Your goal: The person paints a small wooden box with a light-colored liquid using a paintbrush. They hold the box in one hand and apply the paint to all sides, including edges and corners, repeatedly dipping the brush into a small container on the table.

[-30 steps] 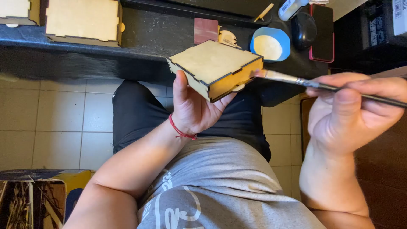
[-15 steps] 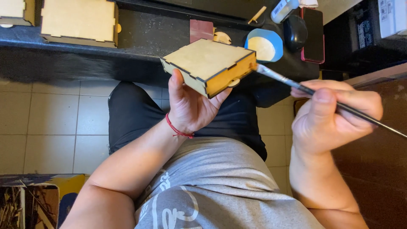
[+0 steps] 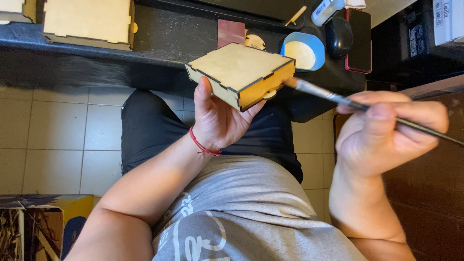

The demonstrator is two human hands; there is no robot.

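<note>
Above the dark bench (image 3: 174, 34), the left hand (image 3: 220, 123) cradles a small plywood box (image 3: 240, 72), fingers wrapped beneath it. The right hand (image 3: 382, 135) pinches a paintbrush (image 3: 338, 99), bristles touching the box's yellow-painted side.

Changes recorded, head view:

- Wooden box (image 3: 240, 72): at the earliest picture its yellow-painted side was level with the brush tip; it has since been lifted slightly toward the dark table edge (image 3: 96, 48) and now overlaps more of it.
- Left hand (image 3: 220, 121): raised along with the box, wrist turned a little further up.
- Paintbrush (image 3: 348, 102): first lay almost level, bristles touching the box's yellow side. Half a second ago it tilted, handle dropping to the right. Now the bristles again meet the yellow side, near its right-hand corner.
- Right hand (image 3: 382, 133): dropped lower and drawn back from the box.
</note>
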